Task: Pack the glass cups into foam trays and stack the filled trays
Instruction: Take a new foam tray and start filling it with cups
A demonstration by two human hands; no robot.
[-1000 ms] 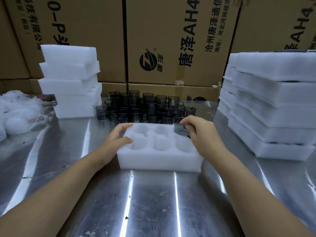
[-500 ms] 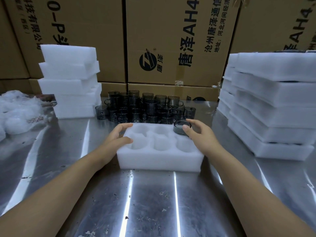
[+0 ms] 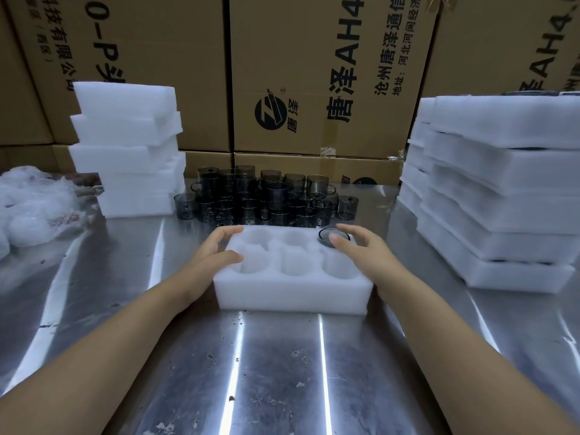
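On the table [image 3: 282,372], a six-pocket foam tray [image 3: 292,293] holds one glass cup [image 3: 326,236]; left hand [image 3: 213,252] steadies, right hand [image 3: 364,249] presses, seemingly open-fingered.

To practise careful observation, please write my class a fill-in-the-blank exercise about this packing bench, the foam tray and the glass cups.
1. The foam tray between the hands has ___ pockets.
2. One glass cup sits in its far ___ pocket.
3. The left hand rests on the tray's far left corner, and the right hand presses its fingers on the ___.

Missing words: six; right; cup.
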